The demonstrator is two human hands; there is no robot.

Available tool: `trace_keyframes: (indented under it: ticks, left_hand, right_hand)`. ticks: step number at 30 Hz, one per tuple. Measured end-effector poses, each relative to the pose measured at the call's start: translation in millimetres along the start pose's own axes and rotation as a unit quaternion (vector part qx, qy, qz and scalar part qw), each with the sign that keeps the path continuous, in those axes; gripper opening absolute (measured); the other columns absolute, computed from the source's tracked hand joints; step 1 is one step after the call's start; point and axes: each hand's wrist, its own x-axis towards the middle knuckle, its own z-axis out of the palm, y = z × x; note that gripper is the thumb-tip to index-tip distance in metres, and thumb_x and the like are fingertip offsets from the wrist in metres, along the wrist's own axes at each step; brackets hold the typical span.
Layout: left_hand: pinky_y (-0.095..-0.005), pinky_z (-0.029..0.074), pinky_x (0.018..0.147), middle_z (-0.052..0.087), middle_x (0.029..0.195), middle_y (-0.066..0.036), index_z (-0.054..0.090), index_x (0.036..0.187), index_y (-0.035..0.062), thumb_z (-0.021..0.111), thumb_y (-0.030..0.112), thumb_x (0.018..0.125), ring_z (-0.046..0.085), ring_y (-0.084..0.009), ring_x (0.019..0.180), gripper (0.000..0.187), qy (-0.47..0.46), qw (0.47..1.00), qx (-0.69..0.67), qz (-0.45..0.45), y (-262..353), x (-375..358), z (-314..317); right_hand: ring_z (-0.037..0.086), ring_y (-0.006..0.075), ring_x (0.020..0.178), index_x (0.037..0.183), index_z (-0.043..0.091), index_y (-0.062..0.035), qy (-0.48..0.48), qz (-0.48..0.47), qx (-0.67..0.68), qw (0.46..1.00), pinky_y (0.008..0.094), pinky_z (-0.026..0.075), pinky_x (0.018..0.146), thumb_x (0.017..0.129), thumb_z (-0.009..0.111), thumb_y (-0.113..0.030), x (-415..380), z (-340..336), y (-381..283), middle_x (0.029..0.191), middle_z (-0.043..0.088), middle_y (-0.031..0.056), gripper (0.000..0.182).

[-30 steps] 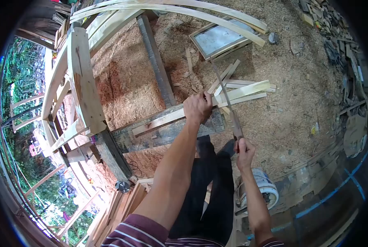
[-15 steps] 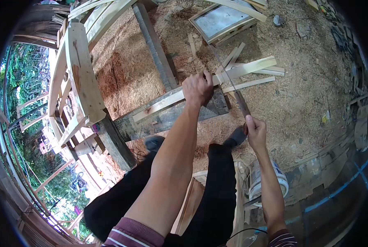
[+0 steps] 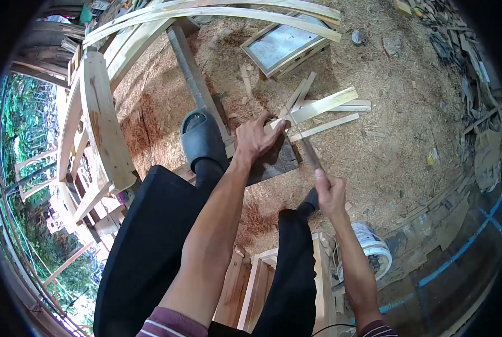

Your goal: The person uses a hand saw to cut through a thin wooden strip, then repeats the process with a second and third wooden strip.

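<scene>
My right hand (image 3: 332,194) is closed around the handle of a handsaw (image 3: 310,153). Its thin blade, seen nearly edge-on, slants up and left across a pale wooden strip (image 3: 326,105). Left of the blade, my left hand (image 3: 252,137) grips the strip and presses it down on a low grey bench (image 3: 279,163), with the thumb pointing toward the saw. Most of the strip left of that hand is hidden. My foot in a grey slipper (image 3: 202,137) rests over the strip and bench.
Loose wood strips (image 3: 332,124) lie on the sawdust-covered ground beyond the saw. A framed panel (image 3: 287,39) stands farther back. Curved timber framing (image 3: 107,118) rises at left. A white bucket (image 3: 383,255) is by my right forearm, and a wooden frame (image 3: 253,292) lies between my legs.
My slippered foot has come up from the ground onto the strip and bench. My left hand has shifted its hold, thumb now stretched out. The saw has moved slightly along its stroke.
</scene>
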Motion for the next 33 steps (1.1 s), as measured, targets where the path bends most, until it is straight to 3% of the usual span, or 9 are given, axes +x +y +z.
trace_keyframes:
  ticks: [1,2,5,6,12,16,21,28,33]
  left_hand:
    - [-0.0456,0.049,0.074,0.067,0.085,-0.02,0.062,0.109,0.0168,0.045,0.063,0.083,0.063,-0.039,0.086,0.055,-0.009,1.0,0.001,0.001,0,1,1]
    - [-0.0446,0.05,0.073,0.066,0.081,-0.021,0.064,0.104,0.0147,0.048,0.063,0.08,0.064,-0.0377,0.083,0.056,-0.012,1.0,0.014,-0.014,1,2,2]
    - [-0.0448,0.05,0.072,0.066,0.08,-0.02,0.065,0.102,0.0151,0.051,0.06,0.079,0.065,-0.0371,0.082,0.052,0.014,1.0,0.007,-0.005,-2,2,5]
    - [-0.0453,0.05,0.072,0.066,0.08,-0.021,0.065,0.101,0.0155,0.053,0.057,0.078,0.065,-0.0365,0.081,0.049,0.007,0.999,0.027,-0.024,-1,4,5]
    - [-0.0454,0.051,0.071,0.066,0.076,-0.02,0.065,0.101,0.0166,0.053,0.057,0.079,0.065,-0.0376,0.077,0.047,0.039,0.999,0.033,-0.006,-10,5,15]
    - [-0.0448,0.051,0.07,0.066,0.075,-0.021,0.066,0.102,0.0182,0.054,0.056,0.079,0.065,-0.0379,0.075,0.046,0.027,0.999,0.017,-0.005,-4,3,9]
    - [-0.0443,0.051,0.068,0.066,0.077,-0.019,0.065,0.103,0.0187,0.054,0.055,0.081,0.064,-0.0376,0.076,0.044,0.031,1.0,0.004,-0.002,-3,2,6]
    - [-0.043,0.052,0.066,0.067,0.076,-0.019,0.067,0.1,0.0164,0.056,0.054,0.079,0.066,-0.0356,0.074,0.045,0.031,1.0,0.004,-0.002,0,2,5]
    - [-0.0433,0.052,0.067,0.067,0.075,-0.019,0.067,0.101,0.0166,0.055,0.054,0.079,0.066,-0.0363,0.073,0.045,0.026,1.0,0.002,-0.003,-2,2,5]
  right_hand:
    - [0.05,0.0224,0.045,0.056,0.054,0.0013,0.007,-0.042,-0.088,0.995,0.0367,0.037,0.046,0.093,0.051,-0.035,-3,3,-5,0.047,0.047,0.0121,0.052]
    - [0.053,0.0333,0.048,0.061,0.056,0.0044,0.008,-0.045,-0.1,0.994,0.0412,0.04,0.048,0.091,0.054,-0.034,-5,5,-11,0.052,0.048,0.0205,0.049]
    - [0.054,0.038,0.051,0.062,0.057,0.0042,0.048,-0.134,-0.107,0.984,0.0423,0.04,0.049,0.091,0.056,-0.031,-12,17,2,0.055,0.052,0.0223,0.046]
    - [0.055,0.0388,0.052,0.063,0.056,0.0043,0.033,-0.117,-0.112,0.986,0.0427,0.041,0.049,0.09,0.056,-0.03,-13,17,6,0.058,0.053,0.0232,0.044]
    - [0.056,0.0389,0.053,0.065,0.058,0.004,0.015,-0.053,-0.064,0.996,0.042,0.041,0.049,0.089,0.058,-0.026,-18,13,6,0.056,0.052,0.0232,0.038]
    - [0.056,0.0393,0.052,0.066,0.06,0.0039,0.045,-0.069,-0.104,0.991,0.0419,0.041,0.048,0.088,0.06,-0.025,-29,11,-4,0.055,0.051,0.0234,0.037]
    - [0.055,0.0403,0.049,0.064,0.061,0.0044,0.027,0.014,-0.119,0.992,0.0419,0.04,0.047,0.087,0.061,-0.026,2,19,-21,0.053,0.051,0.0234,0.038]
    - [0.058,0.0371,0.052,0.069,0.062,0.0034,0.022,-0.035,-0.099,0.994,0.0414,0.041,0.048,0.086,0.061,-0.025,-49,-7,2,0.054,0.052,0.0214,0.033]
    - [0.058,0.0389,0.054,0.066,0.061,0.0033,0.029,-0.034,-0.124,0.991,0.0426,0.042,0.049,0.087,0.06,-0.026,1,14,-21,0.055,0.053,0.0218,0.036]
